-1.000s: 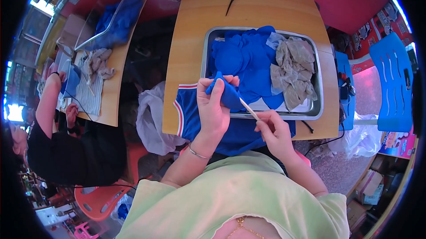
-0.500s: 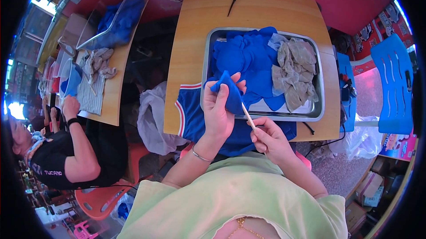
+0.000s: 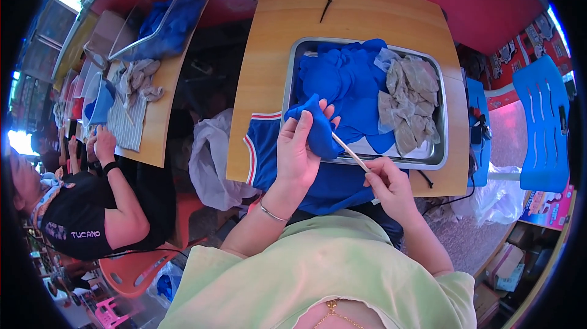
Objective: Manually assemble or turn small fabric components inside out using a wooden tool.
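My left hand (image 3: 298, 151) is closed on a small blue fabric piece (image 3: 320, 133), thumb pressing it against the fingers. Into the lower side of that piece runs a thin pale wooden stick (image 3: 350, 151); its far tip is hidden in the cloth. The stick's near end is pinched by my right hand (image 3: 387, 183). Just beyond both hands lies a metal tray (image 3: 445, 115) with a heap of blue fabric pieces (image 3: 348, 84) at its left and middle. Crumpled greyish-beige plastic-like material (image 3: 409, 99) fills its right side.
Blue cloth with red-white trim (image 3: 263, 145) hangs over the wooden table's (image 3: 263, 35) near edge. A black strip (image 3: 326, 10) lies at the back. On the left, a co-worker (image 3: 92, 207) sits at another table (image 3: 160, 127). A blue chair (image 3: 541, 124) stands right.
My right hand has moved right and slightly down along the stick, toward its near end. The left hand still grips the blue piece. The co-worker's hands have come together.
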`<state>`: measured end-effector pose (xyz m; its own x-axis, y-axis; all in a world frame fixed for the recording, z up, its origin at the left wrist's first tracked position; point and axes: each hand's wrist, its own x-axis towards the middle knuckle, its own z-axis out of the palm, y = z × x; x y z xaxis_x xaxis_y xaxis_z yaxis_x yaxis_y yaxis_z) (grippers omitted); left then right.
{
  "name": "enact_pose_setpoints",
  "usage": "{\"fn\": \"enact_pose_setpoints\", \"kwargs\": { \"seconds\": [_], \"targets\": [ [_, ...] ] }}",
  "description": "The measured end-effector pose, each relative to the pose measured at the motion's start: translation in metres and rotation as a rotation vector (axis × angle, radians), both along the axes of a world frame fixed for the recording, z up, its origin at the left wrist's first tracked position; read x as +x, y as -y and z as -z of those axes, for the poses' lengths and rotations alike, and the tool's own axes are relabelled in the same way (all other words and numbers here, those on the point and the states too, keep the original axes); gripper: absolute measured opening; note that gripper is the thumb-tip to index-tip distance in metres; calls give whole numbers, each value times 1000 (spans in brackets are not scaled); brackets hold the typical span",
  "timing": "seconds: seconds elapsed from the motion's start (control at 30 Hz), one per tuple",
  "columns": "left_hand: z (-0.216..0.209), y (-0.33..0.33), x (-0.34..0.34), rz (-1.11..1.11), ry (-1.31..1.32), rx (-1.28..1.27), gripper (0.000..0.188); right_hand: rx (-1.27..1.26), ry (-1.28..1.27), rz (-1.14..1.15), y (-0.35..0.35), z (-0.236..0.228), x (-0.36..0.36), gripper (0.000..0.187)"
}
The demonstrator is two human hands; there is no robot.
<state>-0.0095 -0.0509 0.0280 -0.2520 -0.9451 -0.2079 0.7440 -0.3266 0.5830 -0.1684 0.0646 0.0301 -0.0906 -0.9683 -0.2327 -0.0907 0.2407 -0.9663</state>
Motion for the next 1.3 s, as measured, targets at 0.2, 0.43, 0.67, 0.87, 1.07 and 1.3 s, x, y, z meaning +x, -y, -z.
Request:
{"fn": "enact_pose_setpoints", "kwargs": {
  "seconds": [0.2, 0.43, 0.67, 0.87, 1.07, 1.3],
  "targets": [
    [-1, -8, -2, 121, -11, -57, 37, -212, -256, -7, 5, 1, -11, 19],
    [-7, -8, -2, 184, 49, -109, 46, -221, -375, 27, 8, -6, -12, 20],
    [0, -5, -1, 122, 105, -90, 47, -295, -530, 10, 5, -8, -10, 21],
    [-2, 1, 9, 294, 168, -135, 46, -188, -377, -55, 6, -16, -20, 19],
    [-1, -1, 4, 236, 174, -162, 46, -236, -455, -1, 3, -8, -13, 17],
    [-1, 1, 5, 299, 231, -200, 34, 4, -161, -74, 2, -7, -18, 16]
  ]
}}
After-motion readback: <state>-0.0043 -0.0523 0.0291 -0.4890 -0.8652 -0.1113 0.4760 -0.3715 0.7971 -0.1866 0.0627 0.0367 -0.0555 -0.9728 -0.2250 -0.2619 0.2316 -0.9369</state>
